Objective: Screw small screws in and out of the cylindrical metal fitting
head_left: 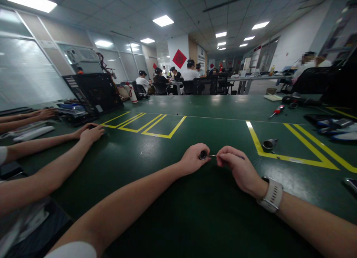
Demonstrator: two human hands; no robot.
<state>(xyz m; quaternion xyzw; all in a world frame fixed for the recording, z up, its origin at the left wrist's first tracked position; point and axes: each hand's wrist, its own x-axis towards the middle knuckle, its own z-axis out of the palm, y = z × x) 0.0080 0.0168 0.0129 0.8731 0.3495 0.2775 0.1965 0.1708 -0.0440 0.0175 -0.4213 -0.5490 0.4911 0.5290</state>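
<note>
A small, dark, round, hollow part (203, 155) is held in the left hand (193, 159), over the dark green counter (156, 153). The right hand (238, 168) pinches a thin metal-shafted tool (212, 156), which points toward this part; I cannot tell whether they touch. To the right, a grey metal, cup-like piece (269, 144) lies within a yellow tape outline (254, 139).
</note>
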